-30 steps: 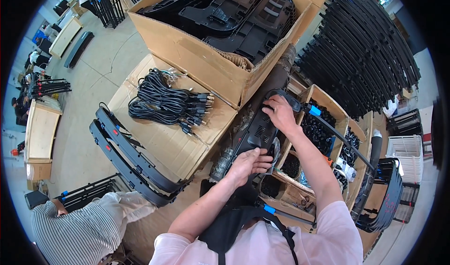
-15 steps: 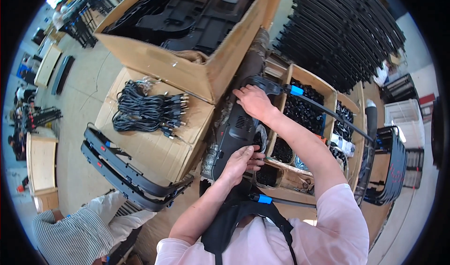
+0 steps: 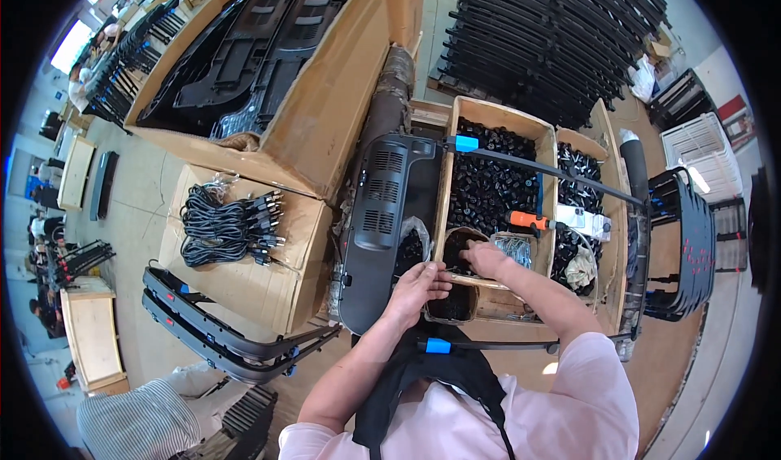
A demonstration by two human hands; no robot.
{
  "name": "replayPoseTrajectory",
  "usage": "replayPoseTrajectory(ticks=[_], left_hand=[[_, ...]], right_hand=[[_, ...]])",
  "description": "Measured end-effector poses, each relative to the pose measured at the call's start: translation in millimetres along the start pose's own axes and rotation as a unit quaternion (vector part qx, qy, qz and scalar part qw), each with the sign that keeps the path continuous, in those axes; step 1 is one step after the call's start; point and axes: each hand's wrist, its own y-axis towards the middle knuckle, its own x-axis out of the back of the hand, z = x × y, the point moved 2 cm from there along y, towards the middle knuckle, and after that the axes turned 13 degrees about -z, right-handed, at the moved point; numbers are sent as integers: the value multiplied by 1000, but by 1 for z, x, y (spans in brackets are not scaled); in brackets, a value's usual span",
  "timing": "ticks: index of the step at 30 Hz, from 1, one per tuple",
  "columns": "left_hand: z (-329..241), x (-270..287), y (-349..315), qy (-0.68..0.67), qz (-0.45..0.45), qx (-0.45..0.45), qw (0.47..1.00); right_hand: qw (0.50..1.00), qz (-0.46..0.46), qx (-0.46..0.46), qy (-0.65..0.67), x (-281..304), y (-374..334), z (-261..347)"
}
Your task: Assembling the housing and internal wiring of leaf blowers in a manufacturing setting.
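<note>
A black plastic cover with vent slots (image 3: 380,208) lies lengthwise in front of me, joined to a black frame bar with blue tape (image 3: 465,143). My left hand (image 3: 417,294) is beside its right edge, by a small bin of dark parts (image 3: 452,304). Its fingers are curled against the thumb; whatever they hold is too small to make out. My right hand (image 3: 488,261) reaches into a small compartment of dark small parts (image 3: 458,251), its fingertips hidden inside. Between the hands and the cover sits a clear plastic bag (image 3: 415,236) of dark parts.
The wooden divided box (image 3: 547,167) holds black fittings, an orange-and-black tool (image 3: 527,221) and a bag of screws (image 3: 514,249). Bundled black cables (image 3: 232,224) lie on cardboard at left, below a large carton (image 3: 309,126) of black covers. A person in stripes (image 3: 138,415) is at lower left.
My right hand has left the top of the cover and gone down into the parts compartment. My left hand stays near the cover's right edge, its fingers drawn closer together. The view has shifted right.
</note>
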Motion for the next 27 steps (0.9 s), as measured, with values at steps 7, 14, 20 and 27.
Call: replayPoseTrajectory(ticks=[7, 14, 20, 27], left_hand=[[18, -45, 47, 36, -10, -23, 999], [24, -81, 93, 21, -73, 9, 997], [39, -89, 140, 108, -139, 51, 983], [72, -74, 175, -67, -32, 113, 991]], right_hand=[[997, 18, -79, -5, -53, 27, -14], [995, -77, -14, 54, -45, 5, -27], [947, -158, -148, 236, 14, -21, -32], [860, -222, -182, 423, 60, -43, -15]])
